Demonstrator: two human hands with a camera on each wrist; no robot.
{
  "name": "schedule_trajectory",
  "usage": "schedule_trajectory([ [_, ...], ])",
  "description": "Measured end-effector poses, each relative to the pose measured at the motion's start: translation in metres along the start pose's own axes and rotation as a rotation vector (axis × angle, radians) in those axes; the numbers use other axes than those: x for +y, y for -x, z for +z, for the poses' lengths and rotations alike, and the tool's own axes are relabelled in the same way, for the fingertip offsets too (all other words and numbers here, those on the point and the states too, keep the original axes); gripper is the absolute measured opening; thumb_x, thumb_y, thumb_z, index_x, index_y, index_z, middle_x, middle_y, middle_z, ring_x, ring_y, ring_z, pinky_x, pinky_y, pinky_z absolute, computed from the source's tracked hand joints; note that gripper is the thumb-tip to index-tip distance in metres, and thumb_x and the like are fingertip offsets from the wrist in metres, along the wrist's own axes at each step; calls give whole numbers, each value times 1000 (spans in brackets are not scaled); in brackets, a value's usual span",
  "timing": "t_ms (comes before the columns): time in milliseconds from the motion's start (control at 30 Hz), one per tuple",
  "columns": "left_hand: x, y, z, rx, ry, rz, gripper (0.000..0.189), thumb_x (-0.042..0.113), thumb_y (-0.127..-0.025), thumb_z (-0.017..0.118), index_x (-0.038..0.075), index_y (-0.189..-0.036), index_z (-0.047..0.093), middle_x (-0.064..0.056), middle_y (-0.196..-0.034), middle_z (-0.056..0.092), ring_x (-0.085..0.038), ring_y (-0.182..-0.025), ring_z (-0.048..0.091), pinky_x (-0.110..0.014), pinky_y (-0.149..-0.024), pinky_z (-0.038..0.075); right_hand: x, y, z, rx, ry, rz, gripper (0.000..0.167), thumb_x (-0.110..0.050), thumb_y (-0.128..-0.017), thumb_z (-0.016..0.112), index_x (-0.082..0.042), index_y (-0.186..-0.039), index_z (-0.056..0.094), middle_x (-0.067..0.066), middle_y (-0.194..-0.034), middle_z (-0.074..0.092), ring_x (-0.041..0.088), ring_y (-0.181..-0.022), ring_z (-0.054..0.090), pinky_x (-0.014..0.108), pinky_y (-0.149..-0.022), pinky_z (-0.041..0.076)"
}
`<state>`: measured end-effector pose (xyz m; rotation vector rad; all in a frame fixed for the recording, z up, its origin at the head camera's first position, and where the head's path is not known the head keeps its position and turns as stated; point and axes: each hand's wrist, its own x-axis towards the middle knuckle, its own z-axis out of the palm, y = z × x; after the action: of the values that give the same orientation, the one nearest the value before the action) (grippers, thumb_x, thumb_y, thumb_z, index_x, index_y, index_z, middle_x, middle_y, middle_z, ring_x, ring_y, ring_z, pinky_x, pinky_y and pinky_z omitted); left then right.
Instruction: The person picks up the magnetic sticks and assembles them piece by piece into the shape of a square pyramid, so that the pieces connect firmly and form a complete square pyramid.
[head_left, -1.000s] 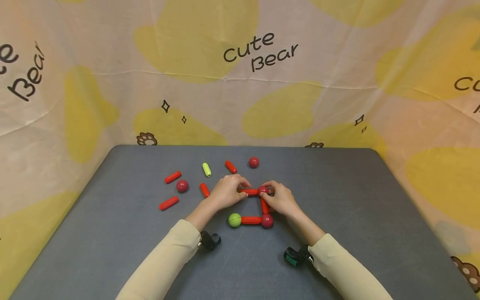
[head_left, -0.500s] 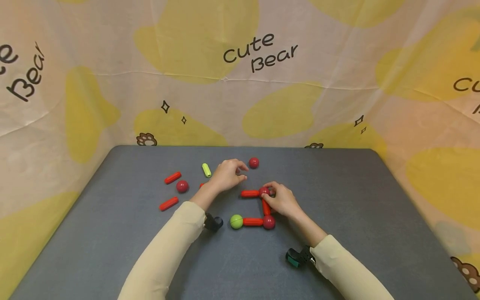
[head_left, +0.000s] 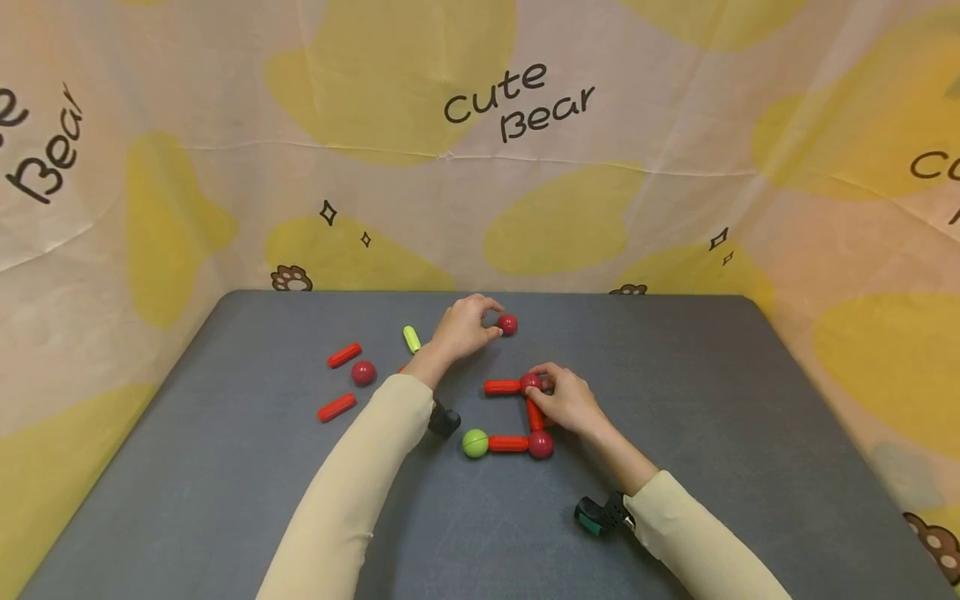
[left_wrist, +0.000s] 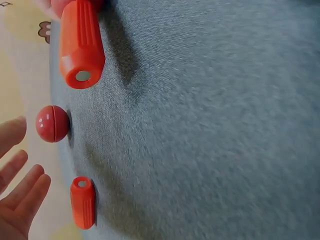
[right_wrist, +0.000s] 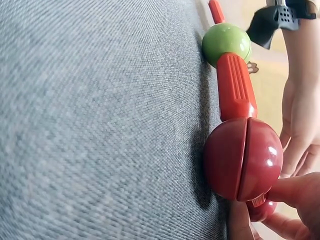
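Note:
With fingertips beside a loose red ball [head_left: 507,324] at the table's back, my left hand [head_left: 461,327] reaches out; the left wrist view shows its fingers [left_wrist: 31,192] extended and apart from that ball [left_wrist: 52,123]. My right hand [head_left: 568,402] pinches a red ball [head_left: 531,383] at the far corner of a joined shape. From this ball one red rod [head_left: 502,387] points left with a free end, and another red rod [head_left: 535,414] runs to a near red ball [head_left: 541,444]. A further red rod [head_left: 508,444] links that to a green ball [head_left: 476,443].
Left on the grey table [head_left: 225,467] lie a red rod [head_left: 344,355], another red rod [head_left: 337,407], a red ball [head_left: 363,372] and a yellow-green rod [head_left: 412,339]. The left arm mostly covers one more red rod. A printed cloth [head_left: 562,217] stands behind the table.
My left hand has let go of the left-pointing red rod and moved away to the loose red ball at the back. The joined shape has slid slightly right, with my right hand still on it.

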<state>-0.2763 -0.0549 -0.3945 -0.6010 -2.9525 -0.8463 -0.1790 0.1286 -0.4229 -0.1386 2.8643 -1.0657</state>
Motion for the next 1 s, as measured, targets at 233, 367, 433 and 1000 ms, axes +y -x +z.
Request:
schedule_trajectory([
  [233, -2, -12, 11, -53, 113, 6, 46, 21, -82, 70, 14, -126, 57, -5, -129, 54, -23, -114, 54, -38, -93, 44, 0, 2, -1, -7, -16, 15, 29, -21, -84, 66, -7, -109, 62, 10, -92, 63, 20, -76, 56, 34, -66, 45],
  [367, -2, -16, 15, -109, 145, 25, 48, 19, -83, 69, 13, -129, 54, -5, -133, 51, -24, -121, 49, -37, -98, 41, -1, 2, -2, -11, -20, 17, 29, -20, -84, 66, -6, -109, 62, 10, -92, 63, 19, -75, 56, 32, -64, 45],
  [433, -1, -17, 16, -132, 143, 39, 47, 18, -84, 67, 13, -129, 55, -5, -134, 51, -23, -122, 48, -37, -99, 39, -1, 2, -2, -12, -20, 19, 29, -21, -84, 66, -7, -109, 62, 10, -92, 63, 19, -75, 56, 31, -64, 44],
  [1000, -3, -15, 20, -171, 7, -4, 30, 13, -83, 66, 15, -113, 67, -6, -117, 61, -24, -107, 53, -38, -90, 41, 2, 0, -1, -2, -15, -12, 28, -19, -83, 67, -7, -109, 62, 8, -87, 64, 17, -69, 56, 30, -61, 44],
])
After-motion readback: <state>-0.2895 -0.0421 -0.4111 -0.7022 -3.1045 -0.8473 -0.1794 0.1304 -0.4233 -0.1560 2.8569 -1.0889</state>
